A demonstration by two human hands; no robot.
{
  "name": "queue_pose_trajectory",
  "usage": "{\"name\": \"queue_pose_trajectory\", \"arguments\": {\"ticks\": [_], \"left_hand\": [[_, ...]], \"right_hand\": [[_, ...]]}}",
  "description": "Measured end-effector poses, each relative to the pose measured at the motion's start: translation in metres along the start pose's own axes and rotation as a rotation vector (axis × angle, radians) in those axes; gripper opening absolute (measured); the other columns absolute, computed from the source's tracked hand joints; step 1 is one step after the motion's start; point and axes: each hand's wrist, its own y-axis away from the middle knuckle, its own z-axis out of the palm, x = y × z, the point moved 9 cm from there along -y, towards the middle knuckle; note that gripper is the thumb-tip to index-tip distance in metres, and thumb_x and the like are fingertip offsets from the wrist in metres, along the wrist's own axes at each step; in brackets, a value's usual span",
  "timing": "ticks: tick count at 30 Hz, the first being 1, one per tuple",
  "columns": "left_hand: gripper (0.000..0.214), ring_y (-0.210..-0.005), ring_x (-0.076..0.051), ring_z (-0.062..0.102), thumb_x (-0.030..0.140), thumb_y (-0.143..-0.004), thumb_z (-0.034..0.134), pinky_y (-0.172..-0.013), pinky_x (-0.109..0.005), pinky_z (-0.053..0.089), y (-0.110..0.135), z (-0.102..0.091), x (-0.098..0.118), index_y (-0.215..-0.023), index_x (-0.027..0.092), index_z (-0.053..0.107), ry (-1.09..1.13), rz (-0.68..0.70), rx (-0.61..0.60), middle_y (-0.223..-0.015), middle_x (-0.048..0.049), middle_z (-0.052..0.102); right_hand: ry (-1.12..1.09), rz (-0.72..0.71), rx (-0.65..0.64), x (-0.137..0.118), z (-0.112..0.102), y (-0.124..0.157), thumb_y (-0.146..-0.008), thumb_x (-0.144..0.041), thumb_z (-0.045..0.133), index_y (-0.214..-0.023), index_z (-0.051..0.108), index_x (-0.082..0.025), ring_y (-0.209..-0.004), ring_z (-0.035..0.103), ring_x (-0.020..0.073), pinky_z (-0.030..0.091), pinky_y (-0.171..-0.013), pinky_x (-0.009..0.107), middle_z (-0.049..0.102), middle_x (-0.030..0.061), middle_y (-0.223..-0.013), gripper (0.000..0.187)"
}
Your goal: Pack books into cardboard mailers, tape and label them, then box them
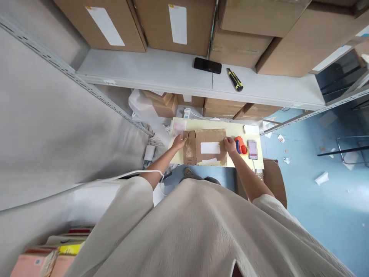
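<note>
We held both arms stretched down to the flat cardboard box (pixel 209 136) on the tabletop (pixel 230 127), left hand (pixel 179 142) at its left flap, right hand (pixel 230 145) at its right edge. We couldn't tell how far either grip closed.

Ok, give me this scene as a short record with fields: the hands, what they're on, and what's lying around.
left hand: on the left flap of the flat brown cardboard box; whether the fingers grip is unclear
right hand: at the box's right edge
box: lies on the pale yellow table, white label facing up
right of box: red-orange tape dispenser, then a smartphone
grey shelf above: black oblong case, yellow-black utility knife, large cardboard cartons
</note>
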Motion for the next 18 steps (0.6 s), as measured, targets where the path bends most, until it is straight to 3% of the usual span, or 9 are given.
{"name": "queue_pose_trajectory", "arguments": {"ticks": [3, 6, 10, 13, 18], "left_hand": [[0.035, -0.13, -0.032, 0.077, 0.031, -0.096, 0.075, -0.11, -0.041, 0.057, -0.015, -0.001, 0.004, -0.129, 0.019, 0.075, 0.034, -0.036, 0.01, -0.131, -0.0169, 0.082], [0.033, -0.116, -0.03, 0.08, 0.033, -0.092, 0.081, -0.103, -0.037, 0.058, -0.028, -0.006, 0.011, -0.122, 0.019, 0.076, 0.094, -0.068, 0.035, -0.117, -0.0127, 0.084], [0.012, -0.098, -0.025, 0.078, 0.032, -0.091, 0.078, -0.093, -0.034, 0.059, -0.04, -0.01, 0.027, -0.096, 0.022, 0.073, 0.198, -0.042, 0.052, -0.093, -0.0055, 0.079], [0.018, -0.087, -0.022, 0.074, 0.034, -0.089, 0.079, -0.084, -0.032, 0.058, -0.043, -0.012, 0.044, -0.085, 0.024, 0.065, 0.311, 0.01, 0.082, -0.08, -0.0008, 0.072], [0.019, -0.079, -0.019, 0.07, 0.033, -0.089, 0.079, -0.079, -0.031, 0.057, -0.044, -0.007, 0.066, -0.086, 0.024, 0.062, 0.464, 0.071, 0.1, -0.083, 0.0005, 0.069]], "right_hand": [[-0.007, 0.008, 0.036, 0.0, -0.005, -0.002, -0.085, -0.076, 0.068, -0.089, 0.07, -0.024, -0.081, 0.058, 0.0252, 0.05, -0.074, 0.038, 0.066, 0.0032, -0.078, 0.052], [-0.023, 0.002, 0.066, -0.003, -0.016, -0.007, -0.083, -0.078, 0.069, -0.093, 0.071, -0.024, -0.083, 0.058, 0.0253, 0.05, -0.075, 0.038, 0.068, 0.0044, -0.083, 0.055], [-0.077, -0.044, 0.069, -0.01, -0.029, -0.017, -0.082, -0.08, 0.069, -0.099, 0.073, -0.024, -0.089, 0.063, 0.0261, 0.052, -0.079, 0.038, 0.073, 0.0057, -0.09, 0.058], [-0.102, -0.076, 0.07, -0.016, -0.036, -0.028, -0.081, -0.078, 0.067, -0.097, 0.072, -0.026, -0.091, 0.067, 0.0268, 0.055, -0.081, 0.039, 0.076, 0.0057, -0.093, 0.055], [-0.108, -0.132, 0.063, -0.022, -0.046, -0.042, -0.084, -0.076, 0.063, -0.106, 0.075, -0.025, -0.102, 0.075, 0.0305, 0.059, -0.087, 0.04, 0.083, 0.0104, -0.106, 0.056]]}}
